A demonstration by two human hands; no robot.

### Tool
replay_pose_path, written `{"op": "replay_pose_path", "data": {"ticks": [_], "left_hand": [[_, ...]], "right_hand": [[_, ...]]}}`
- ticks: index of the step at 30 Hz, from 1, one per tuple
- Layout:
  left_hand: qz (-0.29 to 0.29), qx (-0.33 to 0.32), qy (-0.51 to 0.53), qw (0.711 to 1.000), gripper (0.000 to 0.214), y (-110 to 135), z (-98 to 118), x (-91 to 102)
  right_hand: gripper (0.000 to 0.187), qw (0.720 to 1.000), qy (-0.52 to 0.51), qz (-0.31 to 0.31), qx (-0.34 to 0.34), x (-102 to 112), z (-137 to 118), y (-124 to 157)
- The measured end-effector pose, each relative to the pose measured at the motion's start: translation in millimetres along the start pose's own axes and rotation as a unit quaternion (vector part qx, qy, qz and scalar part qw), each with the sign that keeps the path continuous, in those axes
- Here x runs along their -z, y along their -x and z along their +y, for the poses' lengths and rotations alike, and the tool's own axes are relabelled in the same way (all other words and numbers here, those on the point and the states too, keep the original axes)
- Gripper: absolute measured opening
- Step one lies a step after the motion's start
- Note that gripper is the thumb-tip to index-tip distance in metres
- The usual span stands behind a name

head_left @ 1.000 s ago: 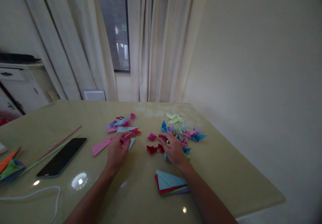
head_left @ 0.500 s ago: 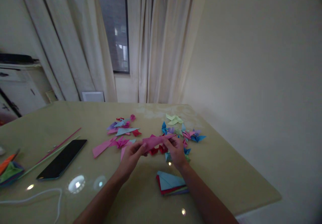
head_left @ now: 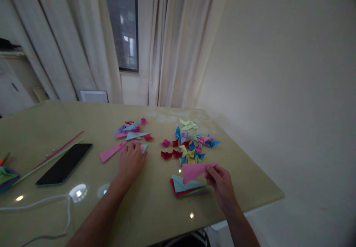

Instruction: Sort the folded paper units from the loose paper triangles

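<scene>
Between the thumb and fingers of my right hand [head_left: 219, 182] is a folded pink paper [head_left: 193, 171], its wide end pointing left. It hangs above a small stack of folded papers [head_left: 185, 186], light blue on top and red beneath. My left hand [head_left: 132, 160] rests palm down at the near edge of the left paper pile [head_left: 133, 130], fingers stretched forward over pink pieces that it partly hides. A light blue tip [head_left: 144, 148] shows beside its fingers. Just left of that hand lies a pink paper strip [head_left: 109, 152].
Several small folded paper shapes [head_left: 191, 156] in red, yellow, blue and purple lie right of centre, with a pale green pinwheel-like piece [head_left: 188, 124] behind. At left are a black phone [head_left: 65, 164], thin pink and green sticks [head_left: 57, 154] and a white cable [head_left: 33, 202]. A wall [head_left: 264, 91] borders the right.
Both hands held the pink paper together over the middle. The left hand has let go and moved left to the pile; the right has carried the paper right and nearer. The view shifted slightly.
</scene>
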State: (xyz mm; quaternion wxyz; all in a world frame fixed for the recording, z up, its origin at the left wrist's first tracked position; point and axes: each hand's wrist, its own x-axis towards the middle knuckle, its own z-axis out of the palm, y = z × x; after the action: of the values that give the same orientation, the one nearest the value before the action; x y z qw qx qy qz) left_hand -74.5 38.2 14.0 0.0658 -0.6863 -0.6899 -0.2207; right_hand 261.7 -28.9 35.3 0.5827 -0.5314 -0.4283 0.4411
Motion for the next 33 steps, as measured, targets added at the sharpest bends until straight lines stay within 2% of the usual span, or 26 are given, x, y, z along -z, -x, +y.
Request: {"op": "replay_pose_path", "data": {"ticks": [4,10,12,16,19,22,25,29,33], "left_hand": [[-0.076,-0.028,-0.058,0.995,0.032,1,-4,-5.7],[-0.092,-0.004,-0.046,0.995,0.036,-3,-1,-4.1],[-0.096,0.009,-0.041,0.995,0.038,-3,-2,-3.3],[-0.082,0.040,-0.054,0.994,0.038,-4,-2,3.1],[-0.054,0.046,-0.056,0.996,0.038,-4,1,13.0],[-0.051,0.051,-0.024,0.997,0.034,-5,4,22.9],[-0.053,0.062,0.000,0.997,0.030,-6,6,27.3],[-0.038,0.066,0.005,0.997,0.029,-7,7,26.1],[-0.014,0.069,0.024,0.997,0.037,-6,11,28.9]], "right_hand": [[0.052,0.996,0.067,-0.030,-0.054,7,7,20],[0.060,0.979,0.186,-0.068,-0.037,-3,14,20],[0.062,0.969,0.241,-0.050,-0.012,-1,15,21],[0.063,0.952,0.294,0.000,0.089,1,17,31],[0.059,0.945,0.299,-0.002,0.135,0,22,37],[0.047,0.930,0.324,-0.010,0.172,-3,24,34],[0.026,0.894,0.377,-0.074,0.232,-3,20,22],[0.023,0.842,0.446,-0.180,0.244,-2,16,9],[0.015,0.838,0.460,-0.194,0.219,-3,20,9]]}}
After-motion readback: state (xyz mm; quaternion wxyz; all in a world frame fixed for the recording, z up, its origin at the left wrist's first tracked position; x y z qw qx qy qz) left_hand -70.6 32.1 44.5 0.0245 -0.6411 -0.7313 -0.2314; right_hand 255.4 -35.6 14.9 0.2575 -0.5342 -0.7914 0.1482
